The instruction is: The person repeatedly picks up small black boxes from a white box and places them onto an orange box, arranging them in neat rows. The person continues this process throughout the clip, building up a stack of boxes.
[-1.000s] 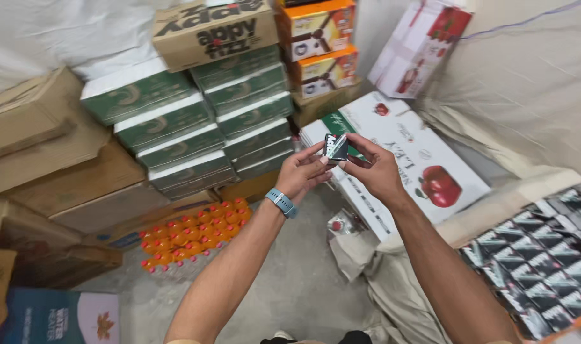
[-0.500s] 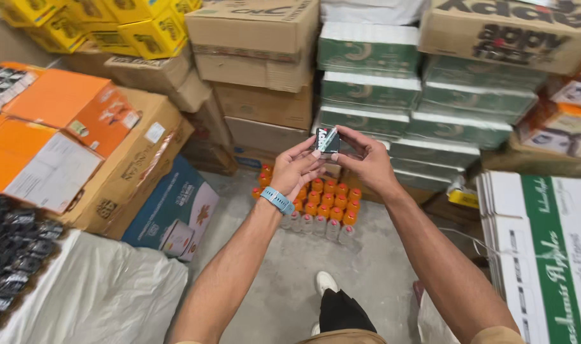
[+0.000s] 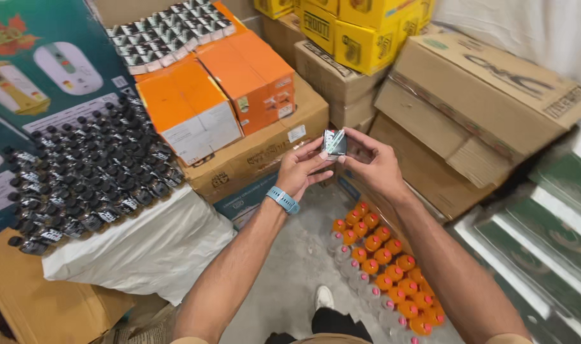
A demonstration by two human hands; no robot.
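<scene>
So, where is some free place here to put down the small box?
Bare concrete floor lies between the white sheet and the orange-capped bottles. Elsewhere is crowded: dark bottles, orange boxes, brown cartons.

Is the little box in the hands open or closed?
Cannot tell: the small dark box is pinched between the left hand and right hand, whose fingers cover its ends.

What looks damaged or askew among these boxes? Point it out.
The big brown carton on the right sits tilted, its lower side flap torn open and hanging. Bottles with orange caps stand on the bare floor. The small packet held in both hands looks intact.
</scene>
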